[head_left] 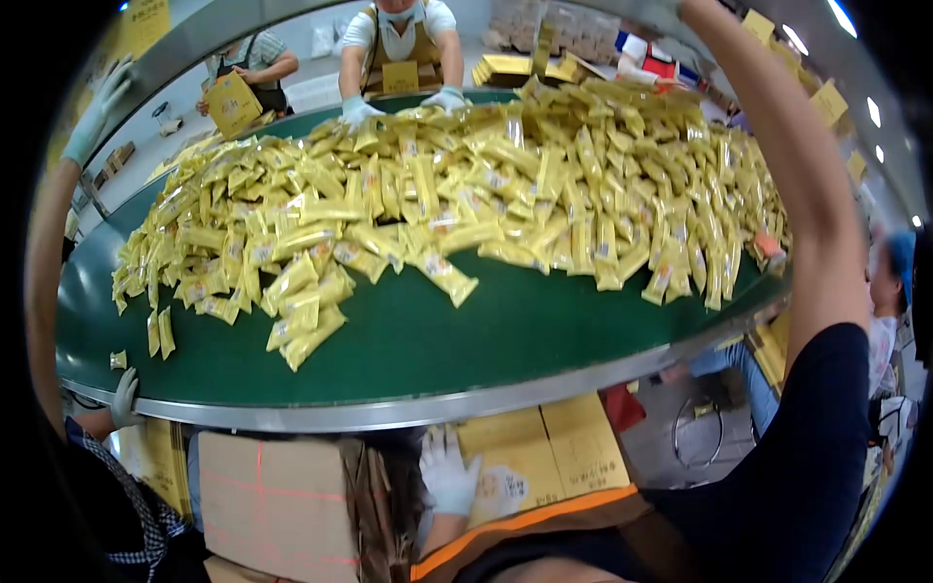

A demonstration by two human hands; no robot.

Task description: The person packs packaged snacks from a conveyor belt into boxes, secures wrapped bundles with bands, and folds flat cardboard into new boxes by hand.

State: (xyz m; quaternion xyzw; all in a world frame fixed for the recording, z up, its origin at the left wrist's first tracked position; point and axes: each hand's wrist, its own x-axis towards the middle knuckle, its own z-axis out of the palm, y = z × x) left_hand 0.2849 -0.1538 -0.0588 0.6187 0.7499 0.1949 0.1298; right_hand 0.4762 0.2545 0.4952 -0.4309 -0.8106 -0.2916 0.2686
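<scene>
My left hand point(448, 473), in a white glove, lies with fingers spread on flat yellow cardboard cartons point(573, 439) below the table edge. Beside it are a brown cardboard box point(277, 505) and dark brown wrapping point(377, 500). My right arm point(812, 165) reaches up past the right end of the table; the hand is almost wholly cut off by the upper frame edge, so its fingers cannot be seen. Ahead, a large heap of yellow sealed packets point(428, 189) covers much of the green table point(418, 340).
Across the table a person's gloved hands point(361, 112) touch the heap, and another person holds a yellow carton point(233, 104). At left, a co-worker has one glove point(102, 107) raised and another point(125, 399) at the metal rim point(321, 416). A round stool point(698, 432) stands at right.
</scene>
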